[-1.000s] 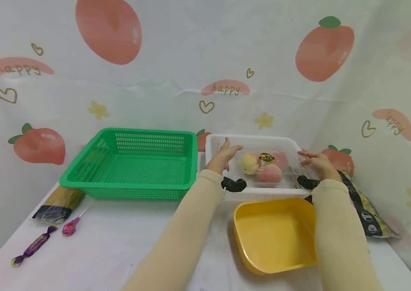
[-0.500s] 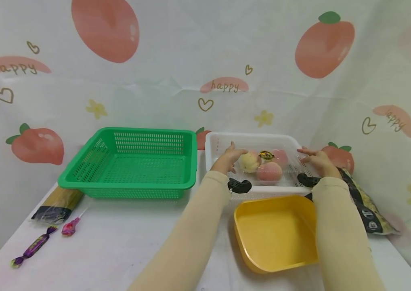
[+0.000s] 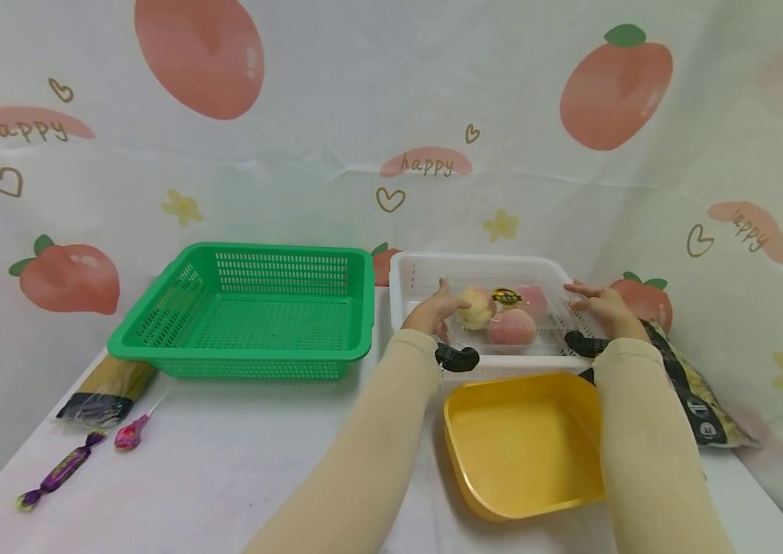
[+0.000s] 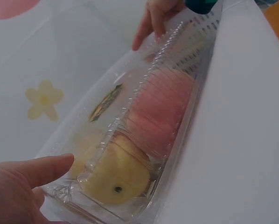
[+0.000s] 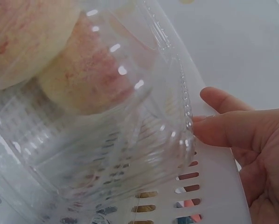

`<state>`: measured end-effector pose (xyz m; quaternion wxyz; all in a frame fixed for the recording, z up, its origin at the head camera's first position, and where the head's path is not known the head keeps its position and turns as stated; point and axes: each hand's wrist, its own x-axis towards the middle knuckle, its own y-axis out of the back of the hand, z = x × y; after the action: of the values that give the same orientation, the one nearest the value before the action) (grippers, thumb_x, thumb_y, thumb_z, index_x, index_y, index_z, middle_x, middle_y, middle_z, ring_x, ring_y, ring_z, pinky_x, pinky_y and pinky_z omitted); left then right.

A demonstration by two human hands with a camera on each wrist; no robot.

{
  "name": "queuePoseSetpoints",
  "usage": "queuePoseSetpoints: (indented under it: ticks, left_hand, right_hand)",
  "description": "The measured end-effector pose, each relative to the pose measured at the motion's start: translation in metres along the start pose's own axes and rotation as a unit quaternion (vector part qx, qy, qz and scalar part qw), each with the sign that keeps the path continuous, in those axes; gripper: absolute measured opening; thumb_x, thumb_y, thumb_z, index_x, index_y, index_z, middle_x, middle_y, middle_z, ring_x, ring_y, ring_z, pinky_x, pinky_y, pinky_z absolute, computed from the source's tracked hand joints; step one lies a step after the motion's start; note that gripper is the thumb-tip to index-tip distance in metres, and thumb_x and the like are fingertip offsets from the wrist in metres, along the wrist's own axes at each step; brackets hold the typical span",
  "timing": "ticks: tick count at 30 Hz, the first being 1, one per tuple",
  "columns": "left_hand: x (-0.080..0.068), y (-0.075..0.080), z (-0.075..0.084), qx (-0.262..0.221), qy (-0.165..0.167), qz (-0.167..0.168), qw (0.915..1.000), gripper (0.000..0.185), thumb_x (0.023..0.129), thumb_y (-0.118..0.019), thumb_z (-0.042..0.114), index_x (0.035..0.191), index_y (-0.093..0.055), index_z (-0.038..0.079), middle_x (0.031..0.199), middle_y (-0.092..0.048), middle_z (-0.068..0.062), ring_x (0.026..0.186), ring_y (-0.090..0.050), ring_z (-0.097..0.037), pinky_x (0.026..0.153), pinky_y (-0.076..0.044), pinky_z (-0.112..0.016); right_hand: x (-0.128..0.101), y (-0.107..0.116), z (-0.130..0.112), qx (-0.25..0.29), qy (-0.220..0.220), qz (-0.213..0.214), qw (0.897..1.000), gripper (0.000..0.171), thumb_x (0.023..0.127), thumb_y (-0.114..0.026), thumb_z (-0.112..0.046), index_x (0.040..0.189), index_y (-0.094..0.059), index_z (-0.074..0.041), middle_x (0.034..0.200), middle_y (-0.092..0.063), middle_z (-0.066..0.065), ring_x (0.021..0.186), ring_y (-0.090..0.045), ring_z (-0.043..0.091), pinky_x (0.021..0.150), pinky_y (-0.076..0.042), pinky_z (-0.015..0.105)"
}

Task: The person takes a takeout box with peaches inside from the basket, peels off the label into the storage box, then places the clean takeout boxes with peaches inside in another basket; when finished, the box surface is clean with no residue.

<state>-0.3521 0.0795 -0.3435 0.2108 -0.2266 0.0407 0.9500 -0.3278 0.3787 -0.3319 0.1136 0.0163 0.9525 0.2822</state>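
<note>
A clear plastic box of peaches [image 3: 502, 312] lies inside a white slotted basket [image 3: 481, 261]. My left hand [image 3: 436, 309] grips the box's left end, thumb against the yellowish peach side. In the left wrist view that thumb [image 4: 41, 170] lies by the corner of the peach box [image 4: 144, 126], next to the white basket wall [image 4: 242, 116]. My right hand [image 3: 599, 304] touches the box's right end with straight fingers. In the right wrist view, those fingertips [image 5: 219, 130] press the rim of the peach box [image 5: 107, 130] above the basket's slots [image 5: 214, 196].
An empty green basket [image 3: 239, 350] stands left of the white one. A yellow tray [image 3: 530, 446] sits in front, between my forearms. A printed bag [image 3: 692, 392] lies at the right wall. A spaghetti pack [image 3: 111, 385], a lollipop [image 3: 130, 437] and a wrapped candy [image 3: 59, 473] lie front left.
My left hand has moved right from the basket's left wall and closed onto the box's end. The right hand has barely moved.
</note>
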Motion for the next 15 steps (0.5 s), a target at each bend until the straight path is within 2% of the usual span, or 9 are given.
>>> queuePoseSetpoints:
  ticks: [3,6,9,11,13,15]
  left_hand:
    - [0.0007,0.0001,-0.0005,0.01,-0.005,0.002,0.9999,0.085,0.096,-0.05,0.018,0.147,0.016,0.035,0.158,0.011,-0.007,0.133,-0.031,-0.045,0.093,-0.045,-0.057]
    - [0.0021,0.0005,-0.0021,0.011,-0.011,0.006,0.9999,0.084,0.096,-0.05,0.017,0.148,0.014,0.034,0.158,0.009,-0.008,0.125,-0.043,-0.039,0.078,-0.054,-0.045]
    - [0.0042,0.0008,-0.0042,-0.005,-0.017,0.01,0.9998,0.082,0.096,-0.049,0.017,0.148,0.012,0.034,0.158,0.009,-0.005,0.123,-0.044,-0.036,0.062,-0.049,-0.034]
    - [0.0057,0.0008,-0.0055,-0.015,-0.023,0.016,0.9995,0.08,0.097,-0.049,0.016,0.149,0.01,0.034,0.158,0.009,-0.005,0.127,-0.041,-0.033,0.058,-0.046,-0.029]
    - [0.0076,0.0005,-0.0063,-0.014,-0.031,0.027,0.999,0.078,0.097,-0.049,0.016,0.149,0.006,0.034,0.158,0.007,-0.004,0.124,-0.043,-0.029,0.054,-0.045,-0.026]
    - [0.0097,0.0001,-0.0065,-0.009,-0.041,0.041,0.9983,0.076,0.097,-0.049,0.015,0.15,0.003,0.033,0.159,0.004,-0.005,0.103,-0.053,-0.023,0.05,-0.043,-0.024]
  right_hand:
    - [-0.0006,0.0003,0.0,0.002,0.002,0.001,1.0,0.053,0.093,-0.049,-0.006,0.143,-0.032,-0.005,0.156,0.0,0.007,0.143,-0.003,0.04,0.113,-0.017,0.056]
    - [-0.0017,-0.0004,-0.0002,0.006,0.006,0.003,1.0,0.052,0.092,-0.048,-0.005,0.142,-0.033,-0.004,0.156,0.0,0.008,0.143,-0.003,0.041,0.113,-0.016,0.056]
    - [-0.0025,-0.0015,-0.0002,0.01,0.002,0.007,1.0,0.052,0.093,-0.049,-0.005,0.142,-0.033,-0.004,0.156,0.0,0.007,0.143,-0.003,0.04,0.113,-0.016,0.056]
    - [-0.0025,-0.0022,-0.0001,0.012,-0.001,0.008,1.0,0.052,0.093,-0.049,-0.004,0.142,-0.033,-0.005,0.156,-0.001,0.007,0.143,-0.003,0.04,0.113,-0.016,0.057]
    - [-0.0021,-0.0019,0.0001,0.012,0.0,0.008,1.0,0.052,0.093,-0.049,-0.004,0.142,-0.033,-0.005,0.156,-0.001,0.007,0.143,-0.003,0.04,0.113,-0.015,0.056]
    - [-0.0019,-0.0012,-0.0001,0.011,0.003,0.008,1.0,0.051,0.093,-0.048,-0.003,0.142,-0.034,-0.004,0.156,-0.001,0.008,0.143,-0.002,0.04,0.114,-0.013,0.057]
